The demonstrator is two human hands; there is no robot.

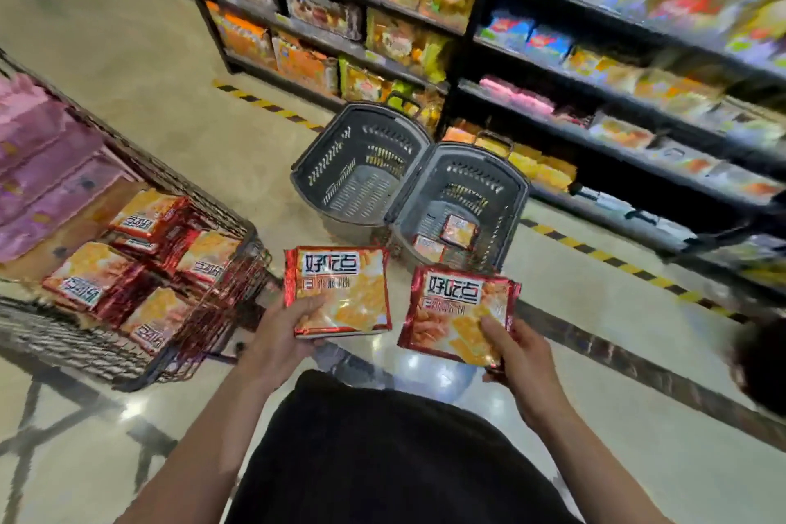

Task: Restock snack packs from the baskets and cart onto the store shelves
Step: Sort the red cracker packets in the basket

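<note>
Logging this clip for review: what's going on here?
A person stands in a store aisle holding one red snack pack in each hand: left hand grips one pack, right hand another. The cart holds more. One gray basket looks empty; the other holds two packs.

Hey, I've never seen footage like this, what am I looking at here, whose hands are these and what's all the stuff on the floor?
There is no machine: one wide camera worn on a person's head looks down at their own bare hands in a shop aisle. The left hand grips one red snack pack; the right hand grips another. On the floor ahead stand two grey baskets: the left basket looks empty, the right basket holds a couple of packs. A wire cart at left carries more. Stocked shelves rise behind.
</note>
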